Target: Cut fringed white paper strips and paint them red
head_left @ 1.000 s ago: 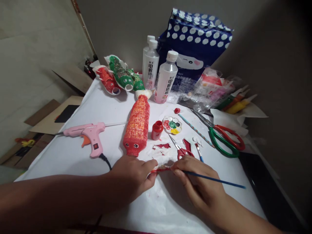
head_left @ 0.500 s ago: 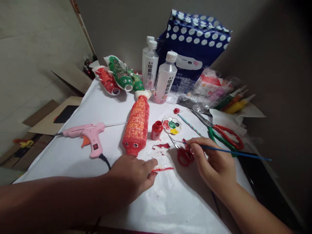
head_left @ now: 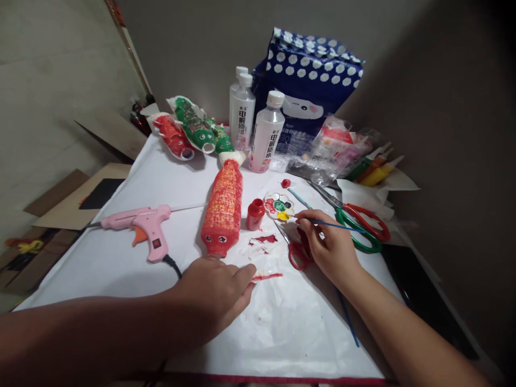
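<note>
Blue paintbrush [head_left: 330,224] pinched in right hand [head_left: 328,244], left hand [head_left: 213,293] flat

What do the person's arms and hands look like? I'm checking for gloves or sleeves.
Both forearms are bare to the frame edge: no sleeves, gloves, watch or rings show. The left hand and right hand have short, unpainted nails.

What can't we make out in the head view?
- Red strip: left end hidden under the left hand.
- Small red scissors: handles partly behind the right hand.
- Brush tip at the palette: too small to tell if touching paint.
- Black slab: dark, unidentifiable.
</note>
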Available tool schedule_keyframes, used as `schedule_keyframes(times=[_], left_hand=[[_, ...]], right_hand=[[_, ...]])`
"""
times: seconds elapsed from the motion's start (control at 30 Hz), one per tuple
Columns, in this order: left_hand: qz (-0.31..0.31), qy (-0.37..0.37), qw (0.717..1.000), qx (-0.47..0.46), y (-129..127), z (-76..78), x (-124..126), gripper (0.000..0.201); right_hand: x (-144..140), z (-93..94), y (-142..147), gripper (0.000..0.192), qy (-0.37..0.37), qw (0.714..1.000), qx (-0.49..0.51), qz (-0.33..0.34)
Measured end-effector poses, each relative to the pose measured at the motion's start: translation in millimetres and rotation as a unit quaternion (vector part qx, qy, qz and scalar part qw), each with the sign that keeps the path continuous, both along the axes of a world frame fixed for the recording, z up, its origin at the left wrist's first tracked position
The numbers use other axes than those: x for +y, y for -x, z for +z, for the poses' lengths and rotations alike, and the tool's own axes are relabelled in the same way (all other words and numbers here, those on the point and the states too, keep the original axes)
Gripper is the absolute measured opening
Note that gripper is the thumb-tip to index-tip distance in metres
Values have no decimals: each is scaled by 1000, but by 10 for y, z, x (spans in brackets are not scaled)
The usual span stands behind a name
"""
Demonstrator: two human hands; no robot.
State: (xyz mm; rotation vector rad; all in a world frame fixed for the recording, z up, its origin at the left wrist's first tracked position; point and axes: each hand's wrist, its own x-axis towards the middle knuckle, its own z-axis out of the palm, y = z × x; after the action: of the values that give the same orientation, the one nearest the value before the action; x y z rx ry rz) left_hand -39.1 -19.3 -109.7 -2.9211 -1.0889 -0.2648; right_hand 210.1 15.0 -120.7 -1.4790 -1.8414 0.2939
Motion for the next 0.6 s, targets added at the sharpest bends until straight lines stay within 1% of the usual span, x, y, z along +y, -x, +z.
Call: schedule_keyframes(times=[0.2, 0.3, 0.37, 0.4, 0.47, 0.53, 0.6], left_hand=[[-16, -39, 996, -75, 24, -10, -9, 30], [-25, -57, 993, -99, 28, -33, -4, 33], [-31, -65, 992, -107, 29, -43, -3, 32], [-33, -70, 991, -112, 30, -46, -4, 32], [-37, -79, 989, -121, 29, -53, -8, 31], [-36, -86, 988, -123, 24, -64, -9, 31], [-34, -88, 988, -119, 16, -84, -3, 29]], right_hand=[[6, 2, 8, 14, -15, 1000, -1, 3], [-65, 84, 41, 13, -46, 999, 9, 1], [-173, 172, 72, 10, -71, 997, 30, 9], [-242, 219, 87, 10, -76, 996, 44, 26], [-389, 306, 113, 13, -50, 991, 81, 92], [-512, 367, 132, 16, -21, 983, 89, 159], [-585, 396, 148, 18, 8, 976, 82, 201]])
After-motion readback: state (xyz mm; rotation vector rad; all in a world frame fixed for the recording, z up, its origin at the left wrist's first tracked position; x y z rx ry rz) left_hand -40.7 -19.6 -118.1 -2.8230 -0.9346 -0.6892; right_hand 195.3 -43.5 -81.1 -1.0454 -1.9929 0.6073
